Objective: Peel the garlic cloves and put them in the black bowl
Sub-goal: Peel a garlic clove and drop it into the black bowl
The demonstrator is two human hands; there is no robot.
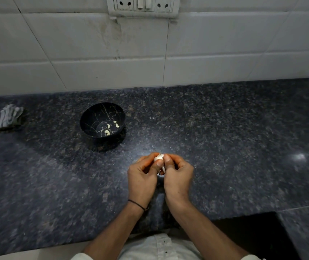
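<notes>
White garlic (pixel 159 157) pinched btwn both hands' fingertips, above countertop (pixel 243 147).

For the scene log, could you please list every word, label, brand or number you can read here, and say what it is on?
None: nothing readable in view. The socket plate, bowl, cloth and tiles carry no lettering; the bowl's gold lines are only a pattern.

Granite counter (pixel 225 128) bears black bowl (pixel 86 126), folded cloth (pixel 3 118).
</notes>
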